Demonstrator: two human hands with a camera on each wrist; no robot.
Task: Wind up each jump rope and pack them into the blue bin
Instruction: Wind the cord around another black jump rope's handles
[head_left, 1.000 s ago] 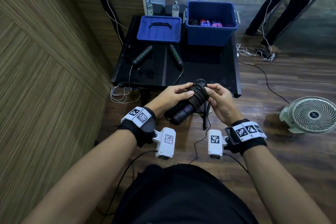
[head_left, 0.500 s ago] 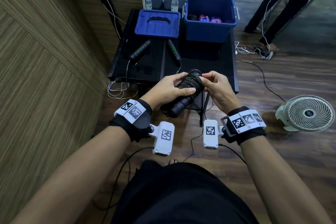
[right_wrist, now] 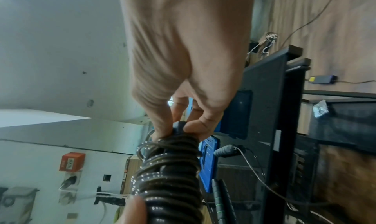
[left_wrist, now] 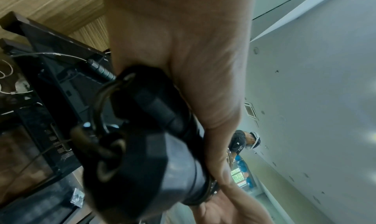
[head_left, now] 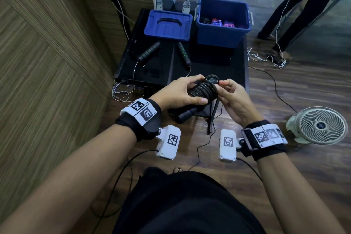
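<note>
I hold a black jump rope whose cord is coiled round its two handles, in front of the black table. My left hand grips the coiled bundle from the left. My right hand pinches the cord at the bundle's far end. A second jump rope with black, green-ringed handles lies unwound on the table; its other handle lies beside it. The blue bin stands at the table's back right with several wound ropes inside.
The bin's blue lid lies to the left of the bin. Two bottles stand behind. A white fan sits on the wooden floor at right, with cables nearby. A person's legs are at the back right. A wood-panel wall runs along the left.
Both hands have carried the wound rope slightly forward and up toward the table edge. The right fingers have shifted to the bundle's far end, where a loop of cord now stands.
</note>
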